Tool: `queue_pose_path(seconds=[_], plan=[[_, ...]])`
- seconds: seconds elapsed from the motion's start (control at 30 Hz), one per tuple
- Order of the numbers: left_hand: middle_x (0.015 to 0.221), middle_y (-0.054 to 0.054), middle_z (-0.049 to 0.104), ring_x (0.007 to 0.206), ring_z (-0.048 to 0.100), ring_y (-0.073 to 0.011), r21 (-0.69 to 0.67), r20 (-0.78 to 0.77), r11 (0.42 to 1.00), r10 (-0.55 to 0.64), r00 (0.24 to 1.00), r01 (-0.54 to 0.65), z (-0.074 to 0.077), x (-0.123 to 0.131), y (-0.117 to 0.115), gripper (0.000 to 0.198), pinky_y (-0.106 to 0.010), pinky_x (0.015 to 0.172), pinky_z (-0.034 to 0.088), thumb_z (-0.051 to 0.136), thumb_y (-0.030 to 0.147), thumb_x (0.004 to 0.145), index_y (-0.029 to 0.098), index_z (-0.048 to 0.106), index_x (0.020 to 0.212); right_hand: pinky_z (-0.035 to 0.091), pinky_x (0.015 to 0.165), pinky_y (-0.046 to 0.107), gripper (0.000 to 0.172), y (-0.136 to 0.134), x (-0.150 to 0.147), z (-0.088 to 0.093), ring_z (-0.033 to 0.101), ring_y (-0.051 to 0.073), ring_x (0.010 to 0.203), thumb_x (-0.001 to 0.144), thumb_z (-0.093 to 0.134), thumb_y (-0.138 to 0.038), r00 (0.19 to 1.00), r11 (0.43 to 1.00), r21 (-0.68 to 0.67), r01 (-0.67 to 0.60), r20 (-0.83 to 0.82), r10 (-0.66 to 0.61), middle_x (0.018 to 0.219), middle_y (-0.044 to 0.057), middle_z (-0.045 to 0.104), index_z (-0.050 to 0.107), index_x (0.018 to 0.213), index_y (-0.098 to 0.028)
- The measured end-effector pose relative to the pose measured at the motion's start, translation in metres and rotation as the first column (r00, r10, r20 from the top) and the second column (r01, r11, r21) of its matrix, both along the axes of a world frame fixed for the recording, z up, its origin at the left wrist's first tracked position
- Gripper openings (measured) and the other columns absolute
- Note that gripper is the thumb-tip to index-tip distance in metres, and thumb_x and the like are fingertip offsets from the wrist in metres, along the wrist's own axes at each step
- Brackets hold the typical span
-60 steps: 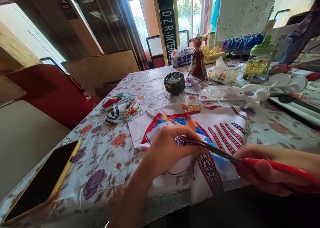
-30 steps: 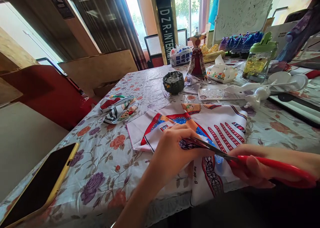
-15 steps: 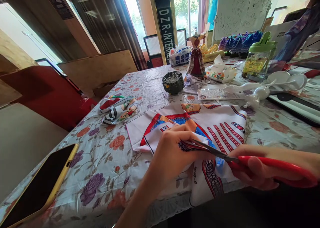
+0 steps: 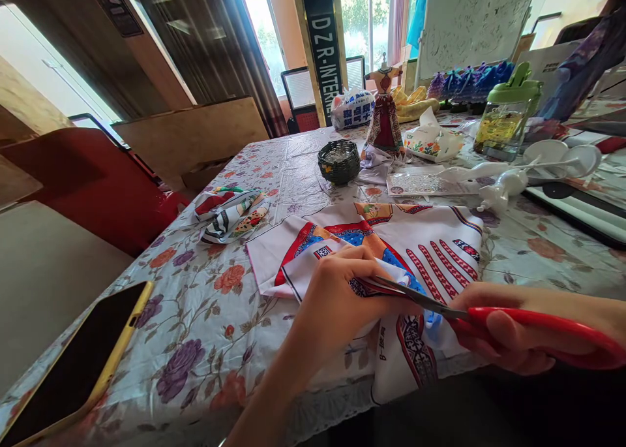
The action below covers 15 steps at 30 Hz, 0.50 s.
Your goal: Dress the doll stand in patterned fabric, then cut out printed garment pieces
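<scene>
A white printed fabric with red, blue and orange patterns lies on the flowered tablecloth, one part hanging over the front edge. My left hand is closed on a fold of this fabric, its fingers partly hidden. Red-handled scissors are gripped in my right hand. Their blades point left and lie at the fabric beside my left fingers. Whether the blades are fully together is hard to make out. A crumpled patterned cloth piece rests to the left of the fabric.
A phone in a yellow case lies at the left edge. Beyond the fabric stand a small dark woven basket, a dressed doll form, a tissue pack and a green-lidded jar. White plastic spoons lie at right.
The scissors and my right hand have shifted very slightly to the right, and the blades look closer together. My left hand keeps its hold on the fabric, almost unmoved.
</scene>
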<state>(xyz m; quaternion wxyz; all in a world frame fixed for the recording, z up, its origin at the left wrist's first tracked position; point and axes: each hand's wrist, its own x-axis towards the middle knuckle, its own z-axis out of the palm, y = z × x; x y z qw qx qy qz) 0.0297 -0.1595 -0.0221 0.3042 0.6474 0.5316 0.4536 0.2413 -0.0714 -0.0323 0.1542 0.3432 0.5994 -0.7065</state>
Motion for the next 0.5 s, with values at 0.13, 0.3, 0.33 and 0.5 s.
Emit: queue_pose_path(seconds=[0.13, 0.3, 0.33, 0.5], plan=[[0.075, 0.000, 0.061, 0.071, 0.054, -0.0117, -0.016, 0.000, 1.000, 0.011, 1.000, -0.011, 0.0006, -0.0005, 0.0010, 0.010, -0.023, 0.064, 0.044, 0.078, 0.025, 0.066, 0.021, 0.074, 0.074, 0.022, 0.046, 0.014, 0.066, -0.0023, -0.0020, 0.0040, 0.034, 0.003, 0.054, 0.053, 0.068, -0.066, 0.998, 0.999, -0.031, 0.021, 0.062, -0.019, 0.071, -0.003, 0.039, 0.044, 0.090, -0.019], [0.073, 0.002, 0.060, 0.071, 0.052, -0.0107, -0.026, 0.005, 0.999, 0.022, 1.000, -0.022, 0.0007, -0.0004, 0.0009, 0.009, -0.022, 0.065, 0.043, 0.078, 0.023, 0.064, 0.021, 0.074, 0.073, 0.021, 0.045, 0.015, 0.063, -0.0039, -0.0017, 0.0055, 0.032, 0.002, 0.052, 0.050, 0.070, -0.061, 0.998, 0.998, -0.061, 0.018, 0.053, -0.015, 0.069, -0.004, 0.037, 0.041, 0.087, -0.019], [0.073, 0.002, 0.060, 0.070, 0.052, -0.0100, -0.032, 0.018, 0.999, 0.016, 1.000, -0.015, 0.0006, -0.0003, 0.0009, 0.010, -0.022, 0.064, 0.042, 0.079, 0.022, 0.064, 0.021, 0.074, 0.073, 0.022, 0.046, 0.015, 0.063, -0.0038, -0.0019, 0.0060, 0.033, 0.003, 0.053, 0.050, 0.071, -0.061, 0.998, 0.998, -0.056, 0.029, 0.062, -0.025, 0.069, -0.004, 0.037, 0.041, 0.088, -0.019], [0.073, 0.003, 0.060, 0.069, 0.051, -0.0087, -0.058, 0.033, 0.998, 0.019, 0.999, -0.017, 0.0009, 0.0003, 0.0016, 0.012, -0.020, 0.063, 0.041, 0.081, 0.019, 0.061, 0.020, 0.074, 0.071, 0.020, 0.044, 0.015, 0.055, -0.0036, -0.0039, 0.0089, 0.028, 0.003, 0.051, 0.055, 0.066, -0.059, 0.998, 0.999, -0.028, -0.029, 0.047, 0.030, 0.066, -0.004, 0.033, 0.037, 0.078, -0.019]])
